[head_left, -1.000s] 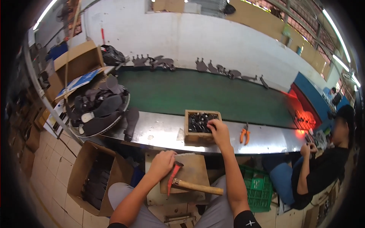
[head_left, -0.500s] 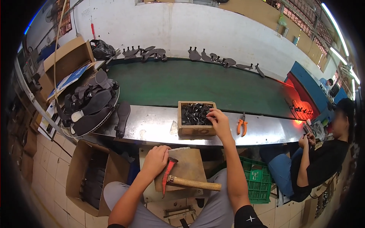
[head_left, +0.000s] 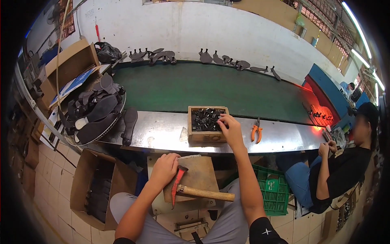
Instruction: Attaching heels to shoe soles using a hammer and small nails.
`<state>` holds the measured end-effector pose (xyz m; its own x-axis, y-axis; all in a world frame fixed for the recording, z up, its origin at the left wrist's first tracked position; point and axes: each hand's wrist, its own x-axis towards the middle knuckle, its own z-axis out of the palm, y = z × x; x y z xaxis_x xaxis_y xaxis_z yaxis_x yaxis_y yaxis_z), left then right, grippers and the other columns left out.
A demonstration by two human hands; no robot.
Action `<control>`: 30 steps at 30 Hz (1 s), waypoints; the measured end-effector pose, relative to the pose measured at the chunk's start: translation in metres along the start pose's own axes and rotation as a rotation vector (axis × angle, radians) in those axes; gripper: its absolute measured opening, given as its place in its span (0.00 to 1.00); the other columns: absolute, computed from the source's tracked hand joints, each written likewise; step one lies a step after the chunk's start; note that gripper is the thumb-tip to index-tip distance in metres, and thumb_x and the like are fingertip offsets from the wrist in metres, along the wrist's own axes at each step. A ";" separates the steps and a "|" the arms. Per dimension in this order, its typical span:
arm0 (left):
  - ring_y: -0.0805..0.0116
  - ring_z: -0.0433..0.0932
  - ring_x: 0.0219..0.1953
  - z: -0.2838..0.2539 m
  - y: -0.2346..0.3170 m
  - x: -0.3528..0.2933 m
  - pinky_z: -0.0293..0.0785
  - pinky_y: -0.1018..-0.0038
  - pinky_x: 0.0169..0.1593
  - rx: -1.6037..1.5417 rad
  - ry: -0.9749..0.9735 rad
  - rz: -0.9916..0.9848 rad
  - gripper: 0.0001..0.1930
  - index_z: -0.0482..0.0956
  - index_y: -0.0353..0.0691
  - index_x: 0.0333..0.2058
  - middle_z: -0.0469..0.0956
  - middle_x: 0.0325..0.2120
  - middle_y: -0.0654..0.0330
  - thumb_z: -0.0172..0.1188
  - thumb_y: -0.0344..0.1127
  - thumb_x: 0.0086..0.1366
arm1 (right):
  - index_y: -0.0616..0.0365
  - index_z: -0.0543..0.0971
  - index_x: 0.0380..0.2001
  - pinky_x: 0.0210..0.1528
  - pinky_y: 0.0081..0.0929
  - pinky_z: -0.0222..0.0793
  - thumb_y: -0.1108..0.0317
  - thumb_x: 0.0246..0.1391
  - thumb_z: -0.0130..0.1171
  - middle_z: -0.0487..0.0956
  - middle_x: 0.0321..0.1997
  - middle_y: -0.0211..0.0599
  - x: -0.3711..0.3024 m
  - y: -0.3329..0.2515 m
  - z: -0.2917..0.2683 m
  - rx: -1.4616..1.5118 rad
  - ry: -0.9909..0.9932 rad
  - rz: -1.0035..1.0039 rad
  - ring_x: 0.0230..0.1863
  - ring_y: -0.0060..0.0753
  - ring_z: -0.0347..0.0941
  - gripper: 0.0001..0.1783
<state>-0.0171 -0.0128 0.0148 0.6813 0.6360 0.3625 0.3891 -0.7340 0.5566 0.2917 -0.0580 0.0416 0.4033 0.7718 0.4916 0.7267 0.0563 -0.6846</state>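
Note:
My right hand (head_left: 230,128) is at the right side of a small wooden box (head_left: 209,137) full of small black pieces (head_left: 205,119). Its thumb and fingertips are pinched over them; whatever is between them is too small to name. Lower down, my left hand (head_left: 163,170) rests with bent, closed fingers on the left part of a worn board (head_left: 203,168) above my lap. Its fingertips are hidden, and I cannot make out anything in them. Beside it on the board lies a hammer (head_left: 207,193) with a red head and wooden handle.
Orange-handled pliers (head_left: 256,133) and a dark shoe sole (head_left: 129,127) lie on the metal ledge (head_left: 162,130). Behind runs a green belt (head_left: 211,89). Soles fill a basket (head_left: 118,118) at left, above a cardboard box (head_left: 124,183). A green crate (head_left: 273,191) and a seated co-worker (head_left: 341,166) are at right.
The whole view has shifted slightly. My right hand stays at the box with its fingertips among the black pieces, and my left hand stays on the board.

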 end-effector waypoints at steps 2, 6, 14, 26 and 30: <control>0.50 0.76 0.38 -0.001 0.002 0.001 0.72 0.59 0.45 0.002 0.000 0.000 0.10 0.78 0.36 0.38 0.80 0.34 0.50 0.50 0.33 0.67 | 0.60 0.80 0.41 0.50 0.35 0.73 0.72 0.55 0.61 0.76 0.57 0.45 -0.001 0.000 0.003 -0.064 0.032 -0.114 0.51 0.52 0.75 0.10; 0.50 0.76 0.38 -0.001 0.002 0.001 0.72 0.59 0.44 -0.004 -0.005 -0.007 0.09 0.78 0.36 0.38 0.79 0.33 0.51 0.50 0.33 0.67 | 0.58 0.79 0.44 0.52 0.37 0.71 0.71 0.55 0.61 0.73 0.61 0.43 -0.003 -0.003 0.007 -0.265 0.005 -0.191 0.55 0.51 0.72 0.12; 0.50 0.76 0.38 -0.001 0.003 0.001 0.72 0.59 0.44 0.002 0.001 0.002 0.10 0.78 0.36 0.38 0.79 0.33 0.50 0.50 0.33 0.67 | 0.56 0.81 0.44 0.50 0.31 0.73 0.73 0.55 0.60 0.79 0.53 0.43 -0.005 0.001 0.003 -0.091 0.068 -0.134 0.48 0.44 0.78 0.13; 0.50 0.76 0.38 -0.002 0.001 0.000 0.72 0.59 0.45 0.008 -0.006 0.008 0.10 0.78 0.35 0.38 0.80 0.34 0.50 0.49 0.33 0.67 | 0.63 0.80 0.42 0.45 0.24 0.75 0.68 0.61 0.60 0.83 0.43 0.37 -0.005 -0.014 -0.023 0.818 0.027 0.205 0.42 0.25 0.78 0.10; 0.50 0.76 0.38 -0.001 0.001 0.000 0.72 0.59 0.45 0.018 0.000 0.018 0.10 0.78 0.36 0.38 0.80 0.34 0.50 0.50 0.33 0.67 | 0.63 0.79 0.41 0.45 0.23 0.75 0.68 0.61 0.60 0.82 0.42 0.36 -0.007 -0.013 -0.022 0.793 0.053 0.216 0.42 0.25 0.78 0.10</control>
<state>-0.0173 -0.0130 0.0163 0.6882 0.6229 0.3719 0.3882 -0.7493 0.5365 0.2917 -0.0782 0.0586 0.5297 0.7869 0.3166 0.0290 0.3562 -0.9339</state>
